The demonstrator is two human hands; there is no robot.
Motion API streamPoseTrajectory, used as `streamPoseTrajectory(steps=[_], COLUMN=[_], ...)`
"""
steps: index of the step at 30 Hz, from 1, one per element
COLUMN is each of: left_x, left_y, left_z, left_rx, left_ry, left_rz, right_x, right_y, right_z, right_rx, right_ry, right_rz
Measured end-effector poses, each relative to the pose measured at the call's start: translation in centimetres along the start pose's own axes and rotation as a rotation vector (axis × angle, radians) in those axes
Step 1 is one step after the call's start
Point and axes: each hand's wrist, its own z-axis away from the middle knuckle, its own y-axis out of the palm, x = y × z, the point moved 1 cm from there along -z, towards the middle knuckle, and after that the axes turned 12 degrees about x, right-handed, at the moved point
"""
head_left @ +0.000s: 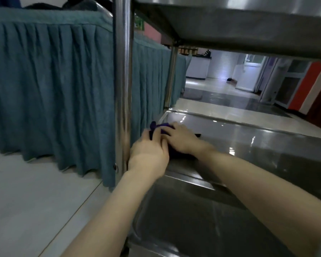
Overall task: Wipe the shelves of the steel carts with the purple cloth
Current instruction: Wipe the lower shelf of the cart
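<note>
Clenching purple cloth [163, 125] in left hand [148, 154] on lower shelf [248, 145]; right hand [181, 140] on top, can't tell if gripping.

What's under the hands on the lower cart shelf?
The purple cloth, bunched on the steel shelf beside the upright post. The left hand and right hand cover most of it; only its far end shows. The shelf surface beneath is hidden.

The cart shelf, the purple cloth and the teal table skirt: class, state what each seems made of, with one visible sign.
Cart shelf: steel, polished; it mirrors light glare. Purple cloth: soft textile, perhaps microfibre; it bunches in folds. Table skirt: matte woven-looking fabric, hanging in pleats.
</note>
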Motion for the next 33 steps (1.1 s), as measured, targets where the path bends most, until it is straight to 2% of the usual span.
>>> streamPoseTrajectory(steps=[3, 5, 7, 10, 13, 15, 16, 19, 21, 23, 26, 28, 31, 33], left_x=[-0.2, -0.2, -0.1, -0.1, -0.1, -0.1, 0.0, 0.1, 0.2, 0.2, 0.0, 0.0, 0.1, 0.0], left_y=[0.7, 1.0, 1.1, 0.9, 0.9, 0.8, 0.8, 1.2, 1.2, 1.2, 0.9, 1.0, 0.9, 0.5], left_z=[0.7, 0.7, 0.5, 0.6, 0.7, 0.6, 0.5, 0.5, 0.6, 0.6, 0.7, 0.7, 0.7, 0.7], left_rx=[-0.052, -0.061, -0.065, -0.053, -0.033, -0.048, -0.054, -0.057, -0.064, -0.082, -0.092, -0.055, -0.008, -0.002], left_ry=[-0.028, -0.045, -0.036, -0.017, -0.010, 0.018, 0.027, 0.016, 0.000, 0.010, 0.038, 0.060, 0.060, 0.015], left_rz=[0.035, 0.043, 0.068, 0.067, 0.026, -0.007, -0.031, -0.049, -0.036, -0.033, -0.045, -0.124, -0.141, -0.065], right_x=[-1.9, -1.8, -1.3, -1.0, -1.7, -2.4, -2.8, -4.8, -5.0, -4.1, -1.8, -0.3, 0.2, 0.5], right_y=[-0.9, -0.7, -0.3, 0.3, 0.8, 0.2, -0.2, -0.7, -0.4, 0.0, 1.3, 2.0, 1.5, 0.3], right_z=[-5.0, -5.5, -2.9, 4.6, 9.0, 6.4, 4.1, -3.4, -5.7, -4.8, 1.5, 5.8, 6.0, 3.0], right_rx=[0.004, 0.008, 0.022, -0.040, 0.026, 0.033, 0.018, 0.001, -0.009, -0.019, -0.092, -0.077, -0.013, 0.003], right_ry=[0.190, 0.212, 0.064, -0.329, -0.461, -0.447, -0.378, 0.021, 0.176, 0.134, -0.174, -0.342, -0.336, -0.206], right_rz=[-0.043, -0.024, -0.042, -0.015, -0.001, -0.028, -0.040, -0.022, 0.007, 0.006, -0.008, -0.004, -0.005, 0.026])
